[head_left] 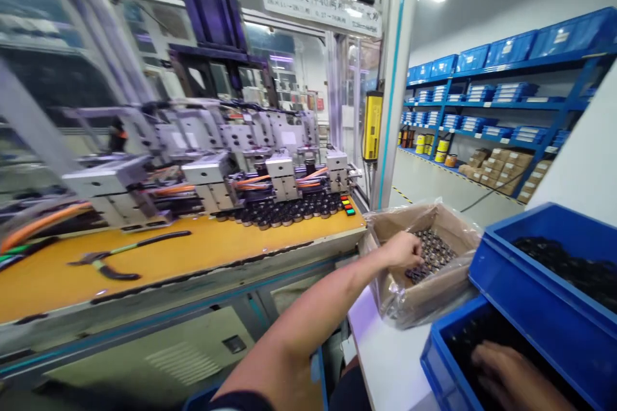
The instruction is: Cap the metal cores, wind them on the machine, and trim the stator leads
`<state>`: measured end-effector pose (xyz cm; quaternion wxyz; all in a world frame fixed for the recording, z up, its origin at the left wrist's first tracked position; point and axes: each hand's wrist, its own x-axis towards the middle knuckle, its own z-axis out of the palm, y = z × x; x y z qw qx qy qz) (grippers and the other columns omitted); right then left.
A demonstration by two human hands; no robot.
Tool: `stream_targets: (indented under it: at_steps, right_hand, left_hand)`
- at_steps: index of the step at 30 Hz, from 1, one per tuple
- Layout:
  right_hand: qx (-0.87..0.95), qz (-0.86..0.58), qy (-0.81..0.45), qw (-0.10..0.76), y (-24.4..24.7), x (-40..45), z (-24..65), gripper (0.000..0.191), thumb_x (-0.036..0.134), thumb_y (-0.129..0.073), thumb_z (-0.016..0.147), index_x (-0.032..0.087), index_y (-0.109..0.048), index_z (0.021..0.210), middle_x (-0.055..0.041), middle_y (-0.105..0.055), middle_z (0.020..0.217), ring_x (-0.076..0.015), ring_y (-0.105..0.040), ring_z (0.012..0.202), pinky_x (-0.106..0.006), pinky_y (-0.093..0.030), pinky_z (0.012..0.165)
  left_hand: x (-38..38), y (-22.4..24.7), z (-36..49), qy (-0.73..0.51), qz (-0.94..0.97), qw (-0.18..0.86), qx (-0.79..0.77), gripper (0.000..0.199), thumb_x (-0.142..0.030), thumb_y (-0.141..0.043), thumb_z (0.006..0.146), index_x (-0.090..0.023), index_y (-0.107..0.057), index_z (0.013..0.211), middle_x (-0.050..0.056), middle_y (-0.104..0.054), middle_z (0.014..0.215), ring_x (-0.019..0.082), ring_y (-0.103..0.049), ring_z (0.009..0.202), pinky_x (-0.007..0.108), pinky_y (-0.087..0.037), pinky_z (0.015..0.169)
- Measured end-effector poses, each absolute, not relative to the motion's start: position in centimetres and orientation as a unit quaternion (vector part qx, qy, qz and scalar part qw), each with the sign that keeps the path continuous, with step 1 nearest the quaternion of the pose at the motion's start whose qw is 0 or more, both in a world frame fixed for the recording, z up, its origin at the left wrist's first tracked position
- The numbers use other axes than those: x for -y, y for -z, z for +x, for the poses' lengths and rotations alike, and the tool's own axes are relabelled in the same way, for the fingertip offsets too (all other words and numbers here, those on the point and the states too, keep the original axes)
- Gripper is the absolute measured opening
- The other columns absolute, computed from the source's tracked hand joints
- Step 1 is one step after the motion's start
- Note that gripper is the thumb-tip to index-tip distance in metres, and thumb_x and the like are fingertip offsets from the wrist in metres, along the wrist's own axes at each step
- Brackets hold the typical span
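My left hand (403, 249) reaches into a plastic-lined cardboard box (385, 282), over many small metallic parts (436, 250). Its fingers are curled together; what they hold, if anything, is hidden. Down in the lower blue bin (436, 359) is my right hand (501, 366), blurred, among dark parts, its fingertips hard to make out. The upper blue bin (544, 282) overlaps the lower one and holds black parts (569, 270).
Rows of dark round parts (289, 212) line the yellow bench (216, 257) under a machine (212, 180). Pliers (103, 260) lie at its left. Colored buttons (347, 205) sit near the bench's right end. Blue shelving (511, 106) stands behind.
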<state>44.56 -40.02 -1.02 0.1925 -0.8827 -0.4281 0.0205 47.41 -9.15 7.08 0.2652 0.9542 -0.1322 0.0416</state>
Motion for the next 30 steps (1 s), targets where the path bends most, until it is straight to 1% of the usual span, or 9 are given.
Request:
stream_targets:
  at_steps: [2, 5, 9, 12, 16, 21, 25, 28, 30]
  right_hand:
    - [0.438, -0.877, 0.007, 0.197, -0.4, 39.1, 44.0, 0.02, 0.015, -0.051, 0.082, 0.023, -0.067, 0.073, -0.0035, -0.07, 0.074, -0.0181, -0.068, 0.066, -0.025, -0.055, 0.062]
    - [0.469, -0.854, 0.073, 0.215, -2.2, 38.2, 43.4, 0.021, 0.012, -0.05, 0.086, 0.019, -0.066, 0.074, -0.0025, -0.067, 0.072, -0.0158, -0.065, 0.064, -0.024, -0.053, 0.063]
    - [0.449, -0.85, 0.13, 0.242, -3.8, 37.2, 42.6, 0.017, 0.016, -0.053, 0.091, 0.017, -0.067, 0.081, -0.0042, -0.066, 0.076, -0.0164, -0.064, 0.07, -0.027, -0.054, 0.068]
    - [0.453, -0.827, 0.185, 0.275, -5.6, 35.5, 40.5, 0.015, 0.018, -0.051, 0.095, 0.017, -0.065, 0.091, -0.0052, -0.065, 0.079, -0.0163, -0.062, 0.07, -0.029, -0.054, 0.068]
    - [0.528, -0.758, 0.218, 0.314, -8.6, 31.6, 35.3, 0.008, 0.016, -0.056, 0.093, 0.018, -0.063, 0.097, -0.0056, -0.067, 0.086, -0.0158, -0.065, 0.08, -0.028, -0.055, 0.073]
    - [0.601, -0.663, 0.205, 0.397, -9.8, 28.7, 29.7, 0.015, 0.008, -0.059, 0.09, 0.015, -0.061, 0.103, -0.0073, -0.068, 0.086, -0.015, -0.066, 0.079, -0.025, -0.057, 0.07]
    - [0.607, -0.648, 0.168, 0.428, -9.4, 28.9, 28.6, 0.016, 0.007, -0.059, 0.09, 0.014, -0.063, 0.104, -0.0085, -0.066, 0.09, -0.0147, -0.066, 0.082, -0.024, -0.058, 0.072]
    - [0.601, -0.648, 0.16, 0.44, -9.2, 29.2, 28.6, 0.016, 0.008, -0.06, 0.091, 0.015, -0.064, 0.104, -0.0074, -0.063, 0.09, -0.0139, -0.063, 0.081, -0.024, -0.056, 0.07]
    - [0.6, -0.649, 0.151, 0.443, -9.1, 29.2, 28.7, 0.016, 0.009, -0.06, 0.091, 0.016, -0.065, 0.104, -0.0068, -0.062, 0.09, -0.0136, -0.062, 0.081, -0.024, -0.056, 0.069]
  left_hand:
    - [9.3, -7.1, 43.4, -0.115, 0.919, 0.356, 0.127, 0.031, -0.029, -0.066, 0.092, -0.012, -0.062, 0.117, 0.009, -0.072, 0.102, 0.019, -0.07, 0.088, 0.037, -0.06, 0.08]
    - [9.1, -6.1, 35.7, -0.188, 0.85, 0.475, 0.13, 0.046, -0.023, -0.063, 0.092, -0.014, -0.052, 0.136, 0.015, -0.072, 0.114, 0.017, -0.071, 0.086, 0.032, -0.06, 0.079]
    - [8.8, -5.2, 27.2, -0.239, 0.765, 0.587, 0.109, 0.028, -0.026, -0.073, 0.085, -0.017, -0.073, 0.111, 0.015, -0.074, 0.109, 0.017, -0.071, 0.078, 0.029, -0.061, 0.072]
    - [8.9, -5.5, 24.0, -0.263, 0.702, 0.655, 0.094, 0.022, -0.022, -0.079, 0.079, -0.021, -0.079, 0.101, 0.013, -0.076, 0.108, 0.018, -0.073, 0.08, 0.026, -0.061, 0.071]
    - [9.3, -5.9, 21.8, -0.262, 0.656, 0.7, 0.107, 0.015, -0.02, -0.082, 0.076, -0.026, -0.08, 0.09, 0.009, -0.079, 0.102, 0.019, -0.075, 0.087, 0.023, -0.062, 0.074]
    - [10.0, -5.5, 19.9, -0.272, 0.662, 0.693, 0.089, 0.043, -0.007, -0.084, 0.07, -0.033, -0.078, 0.105, 0.003, -0.081, 0.099, 0.015, -0.077, 0.085, 0.02, -0.062, 0.079]
    - [10.8, -5.6, 19.4, -0.266, 0.665, 0.692, 0.094, 0.04, -0.002, -0.083, 0.067, -0.029, -0.081, 0.096, 0.004, -0.081, 0.098, 0.017, -0.078, 0.083, 0.019, -0.063, 0.076]
    - [11.5, -5.7, 19.3, -0.211, 0.628, 0.744, 0.086, 0.036, -0.004, -0.083, 0.068, -0.028, -0.082, 0.095, 0.006, -0.081, 0.099, 0.018, -0.078, 0.077, 0.02, -0.064, 0.073]
    - [12.0, -5.5, 19.2, -0.173, 0.6, 0.778, 0.075, 0.034, -0.005, -0.084, 0.067, -0.026, -0.082, 0.095, 0.005, -0.082, 0.093, 0.018, -0.078, 0.076, 0.02, -0.063, 0.073]
